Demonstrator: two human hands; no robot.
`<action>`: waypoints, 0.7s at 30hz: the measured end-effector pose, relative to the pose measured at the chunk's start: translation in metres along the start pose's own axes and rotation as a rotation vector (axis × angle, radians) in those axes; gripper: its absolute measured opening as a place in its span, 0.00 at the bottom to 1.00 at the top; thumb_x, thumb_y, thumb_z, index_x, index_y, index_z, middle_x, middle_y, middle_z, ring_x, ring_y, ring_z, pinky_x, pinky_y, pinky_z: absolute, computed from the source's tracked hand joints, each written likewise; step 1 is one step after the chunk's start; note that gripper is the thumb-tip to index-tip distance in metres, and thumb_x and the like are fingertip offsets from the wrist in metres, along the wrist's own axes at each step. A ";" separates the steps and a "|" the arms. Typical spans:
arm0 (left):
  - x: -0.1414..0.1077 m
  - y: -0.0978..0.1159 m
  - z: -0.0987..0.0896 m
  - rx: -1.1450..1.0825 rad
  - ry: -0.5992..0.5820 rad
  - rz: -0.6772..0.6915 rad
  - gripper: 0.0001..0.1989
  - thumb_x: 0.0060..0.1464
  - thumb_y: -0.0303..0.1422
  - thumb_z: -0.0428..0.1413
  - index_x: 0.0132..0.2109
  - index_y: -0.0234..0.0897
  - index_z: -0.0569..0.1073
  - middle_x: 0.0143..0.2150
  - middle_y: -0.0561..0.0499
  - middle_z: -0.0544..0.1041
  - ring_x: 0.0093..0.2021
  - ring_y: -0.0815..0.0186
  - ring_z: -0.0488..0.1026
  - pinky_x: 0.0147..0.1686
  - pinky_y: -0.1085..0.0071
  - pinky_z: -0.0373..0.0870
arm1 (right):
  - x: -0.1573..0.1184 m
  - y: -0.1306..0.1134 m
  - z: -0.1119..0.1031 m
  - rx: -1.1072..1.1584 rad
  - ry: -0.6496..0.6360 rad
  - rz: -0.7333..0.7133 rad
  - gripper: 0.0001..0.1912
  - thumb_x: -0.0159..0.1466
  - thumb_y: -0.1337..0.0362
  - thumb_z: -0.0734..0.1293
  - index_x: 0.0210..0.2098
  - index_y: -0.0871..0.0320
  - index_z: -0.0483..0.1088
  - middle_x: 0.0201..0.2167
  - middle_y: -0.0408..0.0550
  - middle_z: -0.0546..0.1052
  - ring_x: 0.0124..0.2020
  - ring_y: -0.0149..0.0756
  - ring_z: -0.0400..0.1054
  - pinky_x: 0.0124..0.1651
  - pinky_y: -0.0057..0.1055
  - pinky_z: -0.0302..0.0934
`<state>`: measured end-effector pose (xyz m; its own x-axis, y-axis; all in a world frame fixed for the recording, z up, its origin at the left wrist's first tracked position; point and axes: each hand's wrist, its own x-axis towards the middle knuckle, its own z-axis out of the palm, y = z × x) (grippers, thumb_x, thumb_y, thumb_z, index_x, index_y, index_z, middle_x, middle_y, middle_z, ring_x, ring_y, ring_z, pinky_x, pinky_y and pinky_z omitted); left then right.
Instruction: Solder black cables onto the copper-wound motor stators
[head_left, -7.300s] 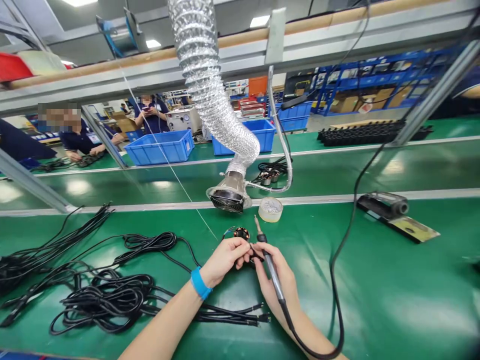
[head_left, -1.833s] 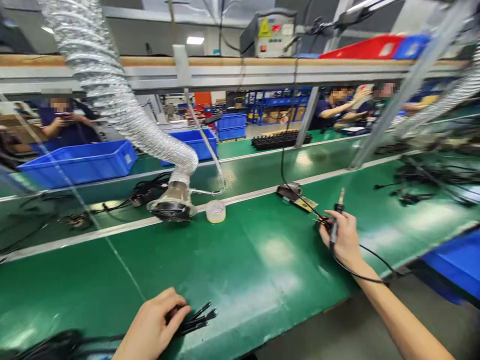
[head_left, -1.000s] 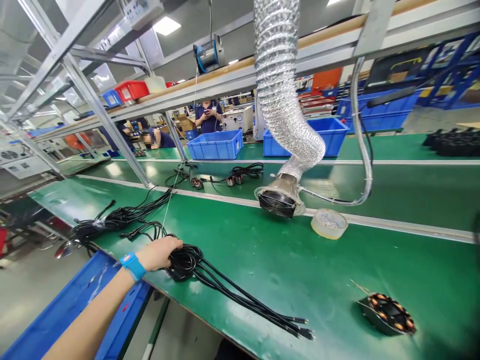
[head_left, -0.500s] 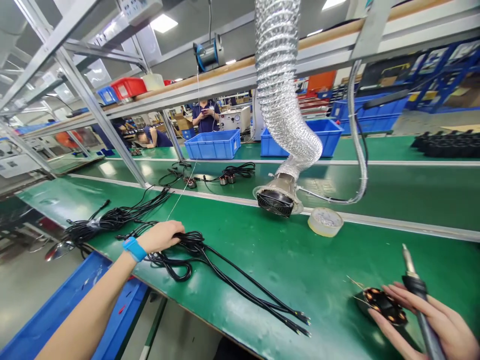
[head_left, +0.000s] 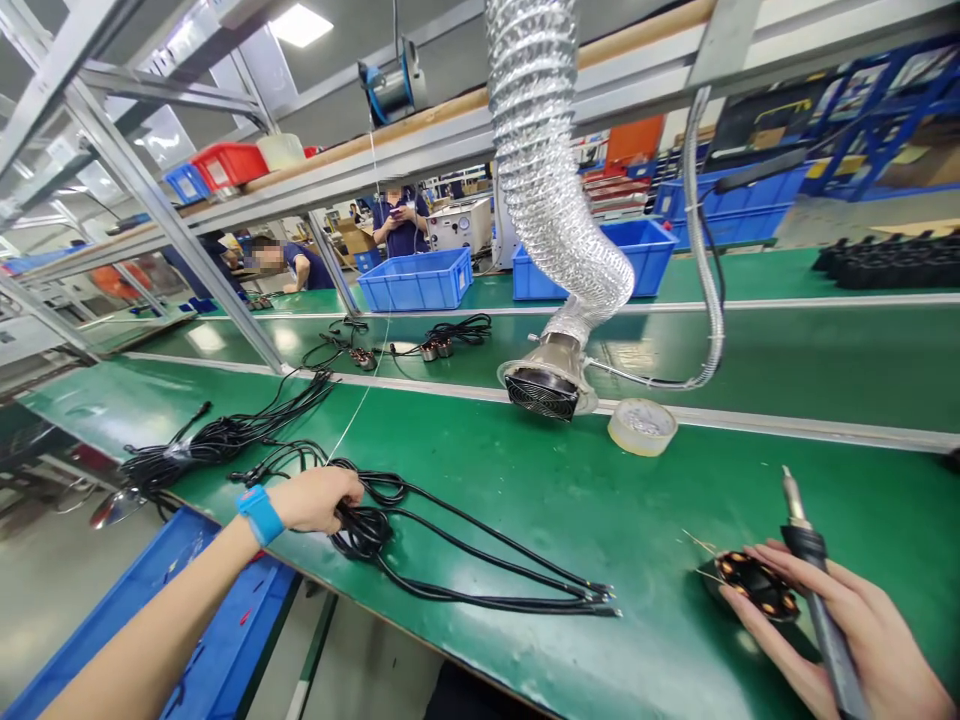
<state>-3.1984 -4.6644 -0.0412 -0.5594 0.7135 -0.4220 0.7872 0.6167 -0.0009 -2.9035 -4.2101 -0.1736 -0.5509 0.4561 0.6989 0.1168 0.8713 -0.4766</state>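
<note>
My left hand (head_left: pixel 322 498), with a blue band on its wrist, is closed on a coiled black cable (head_left: pixel 364 530). More black cable lies under and beside it, with stripped wire ends pointing right. A thin solder wire (head_left: pixel 351 424) runs down from a spool (head_left: pixel 392 84) to this hand; whether the fingers pinch it too is hidden. In my right hand (head_left: pixel 862 620) is a soldering iron (head_left: pixel 814 580), tip pointing up and away. The same hand's fingers and thumb hold a round black motor stator (head_left: pixel 757 585) with copper windings, low over the green bench.
A silver fume duct (head_left: pixel 555 200) hangs over the bench, a tape roll (head_left: pixel 643 427) beside its mouth. Another black cable bundle (head_left: pixel 180 452) lies left. Blue bins (head_left: pixel 416 280) stand behind. Below the front edge is a blue tray (head_left: pixel 225 620). Other people are farther back.
My left hand has drawn a coil of cable slightly toward me, apart from the others, and the wire ends have shifted. My right hand keeps its hold. The view has shifted slightly.
</note>
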 end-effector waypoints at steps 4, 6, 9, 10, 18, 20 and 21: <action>0.005 -0.001 -0.001 -0.046 -0.096 0.008 0.15 0.38 0.31 0.64 0.38 0.39 0.75 0.39 0.52 0.76 0.39 0.60 0.74 0.38 0.73 0.67 | -0.003 0.005 -0.004 -0.037 -0.079 0.016 0.29 0.57 0.38 0.63 0.56 0.37 0.65 0.45 0.54 0.75 0.47 0.56 0.71 0.47 0.53 0.68; 0.005 0.003 0.004 0.021 -0.094 -0.033 0.21 0.36 0.31 0.66 0.42 0.39 0.75 0.40 0.51 0.77 0.40 0.57 0.74 0.39 0.71 0.68 | -0.004 0.002 -0.007 -0.030 -0.087 0.009 0.28 0.58 0.38 0.63 0.55 0.38 0.65 0.46 0.54 0.74 0.48 0.56 0.70 0.49 0.53 0.68; 0.003 0.013 0.017 0.202 -0.044 -0.079 0.29 0.32 0.27 0.68 0.47 0.36 0.74 0.38 0.46 0.77 0.42 0.51 0.74 0.41 0.66 0.68 | -0.004 -0.004 -0.011 -0.025 -0.074 -0.007 0.27 0.59 0.40 0.63 0.54 0.42 0.65 0.46 0.54 0.73 0.48 0.55 0.70 0.53 0.52 0.66; 0.002 0.015 0.021 0.250 -0.029 -0.071 0.27 0.32 0.26 0.68 0.45 0.35 0.74 0.36 0.45 0.78 0.42 0.50 0.74 0.41 0.65 0.68 | -0.004 -0.006 -0.012 -0.029 -0.069 -0.014 0.26 0.60 0.41 0.63 0.54 0.44 0.65 0.46 0.54 0.73 0.48 0.55 0.71 0.53 0.52 0.66; 0.036 0.000 0.016 0.354 0.180 -0.063 0.07 0.55 0.25 0.56 0.42 0.35 0.72 0.41 0.42 0.78 0.44 0.54 0.74 0.42 0.65 0.68 | -0.003 -0.013 -0.012 -0.043 -0.082 -0.044 0.24 0.64 0.46 0.62 0.53 0.54 0.65 0.47 0.53 0.69 0.42 0.45 0.72 0.46 0.40 0.69; 0.053 -0.002 0.010 0.374 0.225 -0.086 0.08 0.57 0.24 0.54 0.43 0.34 0.71 0.42 0.40 0.78 0.44 0.54 0.73 0.43 0.63 0.68 | -0.003 -0.013 -0.012 -0.036 -0.082 -0.041 0.23 0.64 0.48 0.63 0.53 0.53 0.65 0.47 0.53 0.69 0.42 0.44 0.72 0.46 0.40 0.68; 0.060 -0.003 0.007 0.382 0.244 -0.095 0.08 0.57 0.24 0.53 0.44 0.34 0.71 0.42 0.40 0.77 0.45 0.53 0.73 0.43 0.63 0.68 | -0.004 -0.013 -0.012 -0.035 -0.080 -0.041 0.23 0.64 0.48 0.64 0.53 0.53 0.65 0.47 0.53 0.69 0.42 0.44 0.72 0.47 0.40 0.68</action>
<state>-3.2319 -4.6259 -0.0730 -0.6423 0.7454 -0.1782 0.7432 0.5491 -0.3822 -2.8930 -4.2208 -0.1635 -0.6196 0.4055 0.6721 0.1212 0.8954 -0.4285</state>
